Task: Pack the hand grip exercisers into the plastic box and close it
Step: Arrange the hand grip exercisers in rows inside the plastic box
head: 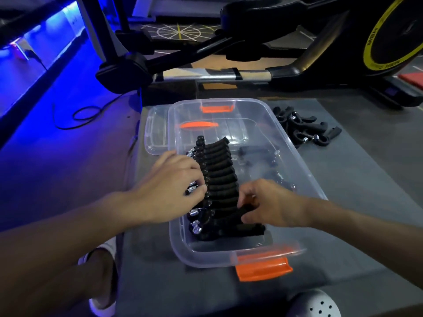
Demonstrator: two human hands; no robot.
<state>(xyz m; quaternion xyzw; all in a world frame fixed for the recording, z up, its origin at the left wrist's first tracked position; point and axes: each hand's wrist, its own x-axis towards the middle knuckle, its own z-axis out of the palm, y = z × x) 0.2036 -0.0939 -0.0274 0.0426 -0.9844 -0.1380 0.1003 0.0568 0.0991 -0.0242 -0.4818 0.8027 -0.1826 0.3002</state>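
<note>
A clear plastic box with orange latches lies open on a grey mat. Inside it, a row of several black hand grip exercisers with silver springs runs from near to far along the left side. My left hand rests on the spring side of the row, fingers curled on the grips. On the handle side, my right hand has its fingers around the handle of a near exerciser. A few more grips lie loose on the box's right side.
The clear lid lies behind the box at its left. A pile of black grip exercisers sits on the mat to the right of the box. Exercise machines stand beyond. A cable loops on the floor at left. Shoes show at the bottom.
</note>
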